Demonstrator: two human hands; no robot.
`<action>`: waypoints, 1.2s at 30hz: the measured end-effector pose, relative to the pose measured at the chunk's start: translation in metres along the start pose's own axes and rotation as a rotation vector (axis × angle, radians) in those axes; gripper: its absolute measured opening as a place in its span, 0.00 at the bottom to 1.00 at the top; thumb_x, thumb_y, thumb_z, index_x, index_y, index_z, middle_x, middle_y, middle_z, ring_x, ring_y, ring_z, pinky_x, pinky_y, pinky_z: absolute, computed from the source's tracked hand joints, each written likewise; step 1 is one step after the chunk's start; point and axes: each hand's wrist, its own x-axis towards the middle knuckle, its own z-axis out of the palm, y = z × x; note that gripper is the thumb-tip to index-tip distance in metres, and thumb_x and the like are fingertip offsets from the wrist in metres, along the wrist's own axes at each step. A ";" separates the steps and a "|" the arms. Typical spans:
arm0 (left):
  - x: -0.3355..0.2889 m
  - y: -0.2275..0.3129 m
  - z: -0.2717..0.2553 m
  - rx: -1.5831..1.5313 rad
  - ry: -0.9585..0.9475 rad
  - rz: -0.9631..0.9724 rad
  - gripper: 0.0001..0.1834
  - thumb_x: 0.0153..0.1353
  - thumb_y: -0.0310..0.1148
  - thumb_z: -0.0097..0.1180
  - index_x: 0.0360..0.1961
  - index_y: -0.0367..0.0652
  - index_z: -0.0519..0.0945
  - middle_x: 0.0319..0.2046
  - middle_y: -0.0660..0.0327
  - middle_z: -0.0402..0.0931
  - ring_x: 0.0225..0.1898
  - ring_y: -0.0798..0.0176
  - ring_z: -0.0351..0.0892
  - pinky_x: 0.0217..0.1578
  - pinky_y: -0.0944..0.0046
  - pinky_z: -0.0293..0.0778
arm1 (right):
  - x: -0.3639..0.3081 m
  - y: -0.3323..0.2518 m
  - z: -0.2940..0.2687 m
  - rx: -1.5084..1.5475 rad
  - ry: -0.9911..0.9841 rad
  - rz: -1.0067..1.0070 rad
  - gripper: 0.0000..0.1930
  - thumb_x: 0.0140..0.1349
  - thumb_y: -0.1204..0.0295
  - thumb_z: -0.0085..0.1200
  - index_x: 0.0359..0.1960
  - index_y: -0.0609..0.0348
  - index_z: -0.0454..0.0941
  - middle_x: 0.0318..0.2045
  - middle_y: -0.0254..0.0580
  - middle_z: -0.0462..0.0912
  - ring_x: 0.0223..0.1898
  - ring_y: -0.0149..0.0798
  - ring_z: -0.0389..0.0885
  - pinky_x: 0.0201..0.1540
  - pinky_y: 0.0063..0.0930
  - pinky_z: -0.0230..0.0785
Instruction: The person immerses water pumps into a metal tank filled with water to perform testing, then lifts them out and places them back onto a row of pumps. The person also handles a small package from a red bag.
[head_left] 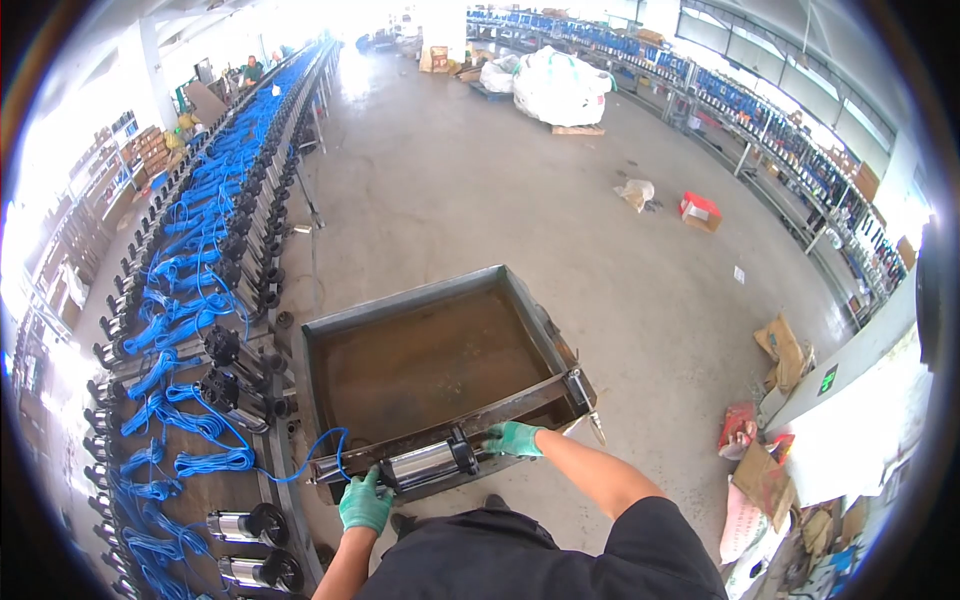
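Observation:
A shiny metal cylindrical pump (420, 464) with black ends lies across the near rim of a grey metal tank (400, 312). Brownish water stands in the tank. My left hand (365, 503), in a green glove, has its fingers closed about the pump's left black end. At its right end, my right hand (514, 439), gloved the same way, has curled fingers by the black cap; what they pinch is hidden. A blue cable (318, 452) loops from the pump leftward to a coiled bundle (215, 460). Beside my right wrist, a metal fitting (576, 378) sits on the tank corner.
A long bench of pumps (232, 402) with blue cable coils runs along the left. Large white sacks (563, 88) stand farther off on the floor. A red box (700, 211) lies to the right, and cardboard scraps (783, 345) lean near a white pillar (855, 420).

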 end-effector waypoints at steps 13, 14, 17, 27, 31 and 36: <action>0.001 0.000 -0.001 0.030 0.002 0.017 0.31 0.57 0.44 0.67 0.63 0.55 0.77 0.44 0.48 0.78 0.47 0.44 0.80 0.47 0.48 0.78 | 0.031 0.050 0.017 0.674 0.145 -0.132 0.17 0.71 0.61 0.59 0.51 0.61 0.81 0.40 0.39 0.84 0.34 0.33 0.81 0.32 0.26 0.76; 0.000 0.001 -0.003 0.034 0.014 0.035 0.31 0.58 0.44 0.66 0.63 0.55 0.77 0.44 0.49 0.78 0.48 0.45 0.80 0.47 0.48 0.78 | 0.032 0.049 0.016 0.609 0.129 -0.105 0.16 0.71 0.61 0.58 0.50 0.61 0.81 0.40 0.40 0.84 0.34 0.34 0.81 0.33 0.27 0.77; 0.002 0.001 -0.001 0.020 -0.034 0.010 0.32 0.59 0.44 0.65 0.66 0.55 0.75 0.46 0.48 0.78 0.49 0.45 0.80 0.49 0.48 0.78 | 0.034 0.042 0.011 0.628 0.083 -0.023 0.19 0.72 0.61 0.57 0.54 0.64 0.79 0.42 0.41 0.83 0.36 0.35 0.81 0.35 0.29 0.77; -0.001 0.004 -0.001 0.035 0.014 0.014 0.30 0.60 0.45 0.64 0.65 0.56 0.76 0.45 0.51 0.78 0.49 0.46 0.79 0.49 0.48 0.78 | 0.040 0.037 -0.006 0.054 -0.188 -0.183 0.25 0.66 0.74 0.51 0.65 0.63 0.72 0.50 0.49 0.85 0.49 0.43 0.85 0.49 0.37 0.78; -0.006 0.000 0.004 0.035 0.018 0.002 0.30 0.60 0.45 0.64 0.65 0.56 0.76 0.45 0.50 0.78 0.49 0.46 0.79 0.49 0.48 0.78 | 0.019 0.003 0.003 -0.824 -0.120 -0.162 0.27 0.64 0.70 0.55 0.65 0.63 0.72 0.52 0.56 0.84 0.51 0.53 0.85 0.54 0.43 0.76; -0.005 0.003 0.005 0.044 0.007 0.021 0.30 0.59 0.44 0.65 0.64 0.57 0.76 0.44 0.50 0.78 0.48 0.45 0.80 0.49 0.48 0.78 | 0.040 0.059 0.016 -0.649 0.031 -0.273 0.24 0.63 0.69 0.58 0.61 0.61 0.75 0.51 0.56 0.84 0.52 0.55 0.83 0.55 0.43 0.75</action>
